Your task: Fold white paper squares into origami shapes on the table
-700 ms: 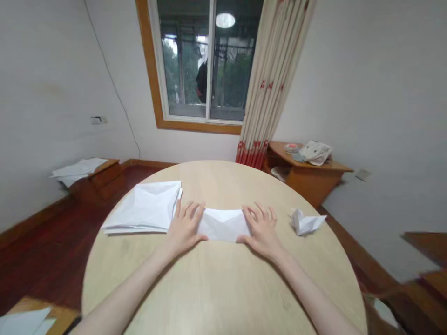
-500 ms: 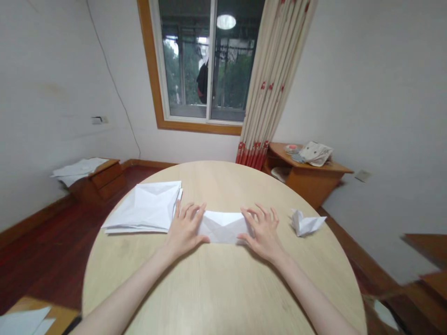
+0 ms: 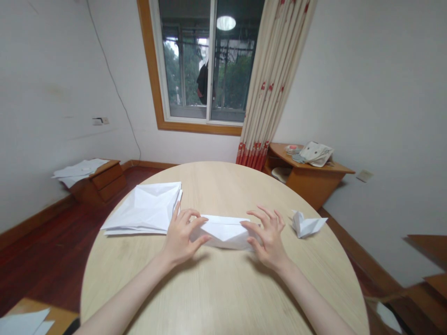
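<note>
A folded sheet of white paper [image 3: 225, 232] lies in front of me, with a narrow strip along its far edge and a pointed flap facing me. At its left end, my left hand [image 3: 185, 235] has thumb and index finger closed on the paper. My right hand [image 3: 267, 235] grips the right end between thumb and index finger, its other fingers raised and spread. Left of my left hand is a stack of creased white paper sheets [image 3: 146, 207]. To the right of my right hand stands a small folded paper figure [image 3: 307, 225].
The round wooden table [image 3: 216, 293] carries all of this. Behind it on the right, a corner cabinet [image 3: 307, 179] holds a cloth bag [image 3: 316, 153]. A low drawer unit [image 3: 108, 179] with papers on top stands at the left wall. More white sheets [image 3: 24, 322] lie at lower left.
The paper's far edge has been bent up and over into a strip, and its near side has come slightly towards me. The right hand's fingers have lifted and spread a little.
</note>
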Tool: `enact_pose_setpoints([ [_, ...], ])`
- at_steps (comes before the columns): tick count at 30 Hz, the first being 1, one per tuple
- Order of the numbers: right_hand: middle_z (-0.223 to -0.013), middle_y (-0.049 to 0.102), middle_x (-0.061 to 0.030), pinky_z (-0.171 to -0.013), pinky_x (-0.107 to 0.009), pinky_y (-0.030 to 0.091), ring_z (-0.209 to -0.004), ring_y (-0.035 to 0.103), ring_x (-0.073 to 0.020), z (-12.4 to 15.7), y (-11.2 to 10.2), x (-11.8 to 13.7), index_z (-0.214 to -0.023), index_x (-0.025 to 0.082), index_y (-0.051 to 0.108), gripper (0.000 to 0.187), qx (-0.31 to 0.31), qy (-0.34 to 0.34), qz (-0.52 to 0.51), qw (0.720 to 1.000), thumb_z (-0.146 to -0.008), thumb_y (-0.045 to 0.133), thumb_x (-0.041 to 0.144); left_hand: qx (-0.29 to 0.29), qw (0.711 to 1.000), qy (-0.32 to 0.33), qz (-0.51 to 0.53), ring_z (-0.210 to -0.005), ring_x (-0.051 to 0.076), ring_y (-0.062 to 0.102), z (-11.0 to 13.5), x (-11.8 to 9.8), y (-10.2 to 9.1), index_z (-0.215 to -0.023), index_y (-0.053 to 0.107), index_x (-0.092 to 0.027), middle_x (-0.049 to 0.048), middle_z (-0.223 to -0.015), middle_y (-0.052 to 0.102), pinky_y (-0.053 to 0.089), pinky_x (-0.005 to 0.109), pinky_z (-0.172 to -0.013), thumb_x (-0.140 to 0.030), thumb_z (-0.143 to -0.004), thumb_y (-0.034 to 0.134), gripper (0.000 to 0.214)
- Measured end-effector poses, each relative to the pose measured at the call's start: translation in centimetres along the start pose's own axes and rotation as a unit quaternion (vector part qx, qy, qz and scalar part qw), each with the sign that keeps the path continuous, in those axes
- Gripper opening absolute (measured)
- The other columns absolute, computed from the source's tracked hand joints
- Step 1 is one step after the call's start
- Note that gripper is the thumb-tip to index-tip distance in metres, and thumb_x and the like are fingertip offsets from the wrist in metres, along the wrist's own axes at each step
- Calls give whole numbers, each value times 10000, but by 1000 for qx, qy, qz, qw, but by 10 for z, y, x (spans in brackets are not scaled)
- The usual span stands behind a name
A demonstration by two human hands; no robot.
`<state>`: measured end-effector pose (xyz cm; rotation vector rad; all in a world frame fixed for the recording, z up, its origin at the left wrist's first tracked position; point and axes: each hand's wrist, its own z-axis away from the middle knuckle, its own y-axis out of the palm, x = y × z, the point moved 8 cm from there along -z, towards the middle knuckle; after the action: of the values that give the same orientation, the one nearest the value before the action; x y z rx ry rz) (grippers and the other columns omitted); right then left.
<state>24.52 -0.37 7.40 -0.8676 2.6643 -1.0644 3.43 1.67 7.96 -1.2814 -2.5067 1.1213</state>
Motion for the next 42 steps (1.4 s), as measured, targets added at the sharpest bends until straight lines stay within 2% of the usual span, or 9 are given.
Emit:
enact_pose_setpoints([
  [7, -1157, 599, -57, -1033, -578, 143, -1239, 384, -313, -5, -15, 2, -948, 292, 691, 572, -16, 10, -86, 996, -947, 194, 575, 13, 993, -42, 114, -1049, 240, 540, -2, 3, -8, -914, 687, -227, 72, -1060, 607, 77, 552, -1129, -579, -931, 349, 488],
  [12, -1120, 621, -51, -1002, -559, 208, -1215, 413, -313, -7, -18, -9, -880, 302, 718, 665, -10, 50, -149, 988, -928, 146, 640, 57, 967, -67, 238, -1088, 250, 540, -1, 11, -1, -895, 721, -234, 71, -1117, 604, 95, 509, -1140, -650, -923, 264, 618],
  [16, -1116, 632, -52, -980, -545, 248, -1193, 444, -305, -5, -13, -17, -872, 294, 717, 646, 1, 71, -171, 983, -931, 173, 636, 82, 939, -89, 321, -1086, 260, 548, 0, 14, 6, -882, 730, -226, 74, -1119, 619, 226, 466, -1105, -654, -920, 269, 630],
  [19, -1125, 639, -58, -985, -554, 250, -1177, 467, -300, -3, -4, -20, -879, 287, 715, 611, 27, 76, -165, 983, -940, 201, 613, 98, 931, -98, 337, -1105, 267, 536, 0, 13, 10, -893, 730, -221, 80, -1142, 616, 321, 435, -1042, -646, -924, 279, 621],
  [23, -1144, 651, -64, -979, -538, 281, -1146, 503, -276, -1, 11, -17, -921, 275, 710, 483, 92, 71, -144, 983, -955, 304, 535, 136, 939, -111, 297, -1097, 251, 548, 1, 14, 21, -913, 719, -215, 83, -1139, 620, 359, 413, -1012, -584, -928, 387, 497],
  [27, -1176, 660, -60, -988, -494, 312, -1126, 549, -239, 1, 28, -12, -994, 259, 704, 355, 178, 71, -124, 974, -952, 399, 436, 190, 950, -105, 225, -1140, 225, 545, 10, 15, 39, -1046, 668, -226, 77, -1212, 599, 392, 406, -1019, -393, -920, 508, 263],
  [34, -1187, 669, -59, -1072, -563, 172, -1147, 580, -243, 11, 48, 3, -1089, 274, 685, 273, 324, 87, -121, 934, -921, 493, 372, 289, 952, -14, 95, -1356, 219, 359, 30, 12, 66, -1349, 470, -229, 82, -1437, 446, 288, 451, -1120, -270, -929, 503, 423],
  [37, -1265, 615, -69, -1091, -571, 129, -1228, 518, -257, 15, 51, 8, -1151, 267, 654, 300, 365, 87, -104, 921, -910, 519, 384, 319, 945, -8, 70, -1363, 231, 350, 33, 10, 71, -1374, 446, -240, 81, -1468, 403, 272, 476, -1122, -270, -927, 508, 453],
  [42, -1418, 445, -114, -1115, -590, 69, -1334, 387, -286, 22, 54, 15, -1335, 230, 502, 502, 408, 85, -75, 906, -912, 483, 501, 332, 942, -2, 46, -1337, 261, 390, 32, 5, 71, -1358, 474, -259, 84, -1467, 400, 274, 517, -1102, -343, -929, 515, 439],
])
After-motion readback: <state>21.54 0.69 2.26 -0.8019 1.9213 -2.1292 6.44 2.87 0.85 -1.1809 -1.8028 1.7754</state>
